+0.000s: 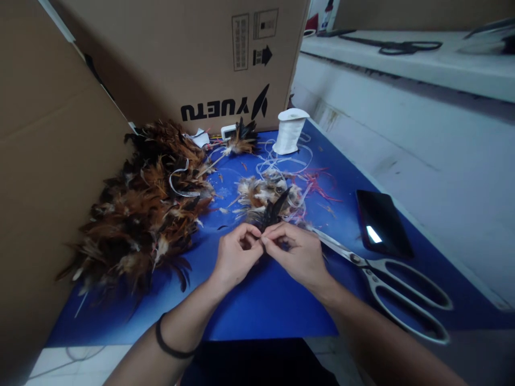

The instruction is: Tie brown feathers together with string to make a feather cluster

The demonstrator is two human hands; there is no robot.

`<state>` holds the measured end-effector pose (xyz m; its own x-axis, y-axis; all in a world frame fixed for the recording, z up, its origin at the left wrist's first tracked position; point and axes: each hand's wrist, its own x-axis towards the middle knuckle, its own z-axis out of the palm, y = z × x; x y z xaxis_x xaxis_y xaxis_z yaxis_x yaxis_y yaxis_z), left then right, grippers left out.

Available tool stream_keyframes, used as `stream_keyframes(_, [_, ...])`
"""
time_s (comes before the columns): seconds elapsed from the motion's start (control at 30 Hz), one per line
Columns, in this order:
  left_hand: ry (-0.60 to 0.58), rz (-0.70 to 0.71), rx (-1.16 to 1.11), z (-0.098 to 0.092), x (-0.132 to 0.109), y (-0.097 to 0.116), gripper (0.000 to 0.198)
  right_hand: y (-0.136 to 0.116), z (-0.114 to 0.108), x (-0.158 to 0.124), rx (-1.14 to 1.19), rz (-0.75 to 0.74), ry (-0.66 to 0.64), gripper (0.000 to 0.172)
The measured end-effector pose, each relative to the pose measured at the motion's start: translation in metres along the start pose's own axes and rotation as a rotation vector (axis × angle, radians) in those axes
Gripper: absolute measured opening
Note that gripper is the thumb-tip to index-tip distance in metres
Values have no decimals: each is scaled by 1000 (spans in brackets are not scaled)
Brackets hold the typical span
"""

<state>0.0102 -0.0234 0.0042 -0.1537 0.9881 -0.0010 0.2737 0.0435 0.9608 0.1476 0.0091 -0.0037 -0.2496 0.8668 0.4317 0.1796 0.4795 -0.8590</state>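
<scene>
Both my hands meet at the middle of the blue table, fingertips pinched together. My left hand (pixel 238 253) and my right hand (pixel 296 254) grip the base of some dark feathers (pixel 277 208), whose tips point up and away from me. The quill ends are hidden behind my fingers. Just beyond lies a small pile of pale and brown feathers (pixel 257 194). To the left a large heap of brown and black feathers (pixel 140 214) covers the table, with a white string (pixel 173 185) on it. Open-handled scissors (pixel 374 268) rest right of my right hand.
A white spool (pixel 290 131) stands at the back, near loose clear ribbon (pixel 267 166) and pink strands (pixel 317 185). A phone (pixel 383 222) lies at the right. Another feather bunch (pixel 242 138) sits by the cardboard box (pixel 161 59). Black scissors (pixel 402 47) are on the ledge.
</scene>
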Motion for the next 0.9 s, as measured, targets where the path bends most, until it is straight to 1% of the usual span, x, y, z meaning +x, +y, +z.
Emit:
stream_keyframes(0.17, [-1, 5, 34, 0, 2, -4, 11, 1, 0, 0, -29, -26, -6, 10])
stream_keyframes(0.3, [-9, 7, 29, 0, 3, -5, 11, 3, 2, 1, 0, -6, -1, 8])
stream_keyframes(0.4, [-26, -26, -7, 0, 4, -6, 12, 5, 3, 2, 12, 17, -7, 7])
stream_keyframes(0.53, [-71, -94, -56, 0, 7, -8, 12, 6, 3, 4, 18, 67, -26, 5])
stream_keyframes(0.63, [-96, -116, -90, -1, 9, -10, 10, 8, 3, 6, 49, 132, -52, 4])
stream_keyframes(0.77, [-83, -135, -146, -2, 10, -11, 9, 13, 3, 8, 119, 216, -91, 7])
stream_keyframes(0.9, [-58, -145, -221, -2, 11, -11, 12, 14, 4, 9, 199, 250, -85, 10])
